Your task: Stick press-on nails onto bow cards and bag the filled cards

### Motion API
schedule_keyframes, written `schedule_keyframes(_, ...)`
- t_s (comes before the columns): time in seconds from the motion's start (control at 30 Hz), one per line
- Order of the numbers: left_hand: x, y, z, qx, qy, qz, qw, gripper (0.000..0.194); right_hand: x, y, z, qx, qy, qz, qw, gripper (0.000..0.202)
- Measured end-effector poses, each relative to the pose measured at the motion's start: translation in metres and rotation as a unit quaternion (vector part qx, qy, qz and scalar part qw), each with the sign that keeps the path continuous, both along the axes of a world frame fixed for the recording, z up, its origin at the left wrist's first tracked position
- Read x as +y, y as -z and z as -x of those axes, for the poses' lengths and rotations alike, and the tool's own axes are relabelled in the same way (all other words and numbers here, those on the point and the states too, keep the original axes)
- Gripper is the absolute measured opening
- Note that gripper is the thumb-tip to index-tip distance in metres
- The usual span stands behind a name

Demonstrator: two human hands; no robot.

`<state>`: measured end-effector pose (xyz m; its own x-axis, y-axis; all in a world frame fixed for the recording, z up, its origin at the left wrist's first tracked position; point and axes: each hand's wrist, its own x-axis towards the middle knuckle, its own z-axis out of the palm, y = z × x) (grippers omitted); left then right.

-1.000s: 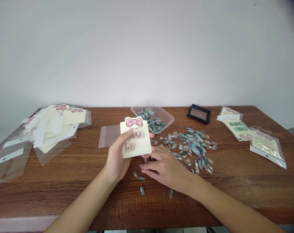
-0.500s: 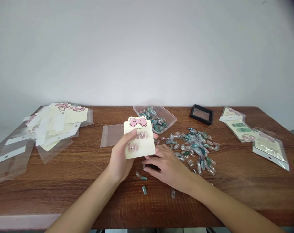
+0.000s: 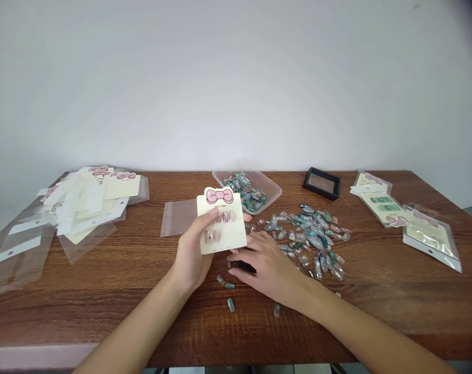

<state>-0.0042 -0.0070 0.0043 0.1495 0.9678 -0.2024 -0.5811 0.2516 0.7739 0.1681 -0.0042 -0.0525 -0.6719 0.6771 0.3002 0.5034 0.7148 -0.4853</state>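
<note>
My left hand (image 3: 192, 254) is closed on a cream display card (image 3: 233, 236) with a pink bow on top, held tilted above the table. Pinkish press-on nails (image 3: 225, 216) sit on the card in two rows, partly covered by my thumb. Just right of the card and low over the table, my right hand (image 3: 267, 267) is closed in a pinch. A small press-on nail (image 3: 229, 264) shows between its thumb and index fingertip. Nearer me lie a few loose nails, one of them green (image 3: 230, 304).
Right of centre spreads a pile of loose nails (image 3: 315, 241). Behind stand a clear plastic tub (image 3: 272, 189) of nails and a black frame (image 3: 337, 189). Packed cards (image 3: 430, 234) lie at right, cards and bags (image 3: 91, 200) at left, and a clear bag (image 3: 177, 218) by my left hand.
The view has shifted very slightly. The card is tilted a little more, and my right hand stays low beside it with hardly any movement.
</note>
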Motion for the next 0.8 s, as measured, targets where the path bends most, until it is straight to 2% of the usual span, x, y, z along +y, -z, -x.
schedule_keyframes(0.23,-0.0010,-0.0007,0.0003,0.003,-0.005,0.001,1.000,0.032,0.0003,0.0016,0.0004,0.000,-0.009,-0.032,0.999,0.010)
schedule_keyframes(0.43,-0.0010,-0.0015,0.0008,0.006,0.005,0.003,1.000,0.034,-0.0001,-0.0011,0.0000,0.004,-0.016,-0.008,1.000,0.011)
schedule_keyframes(0.8,0.0010,-0.0021,-0.0005,0.001,-0.004,0.005,1.000,0.034,-0.0004,-0.0025,0.0018,0.008,-0.005,-0.019,1.000,0.005)
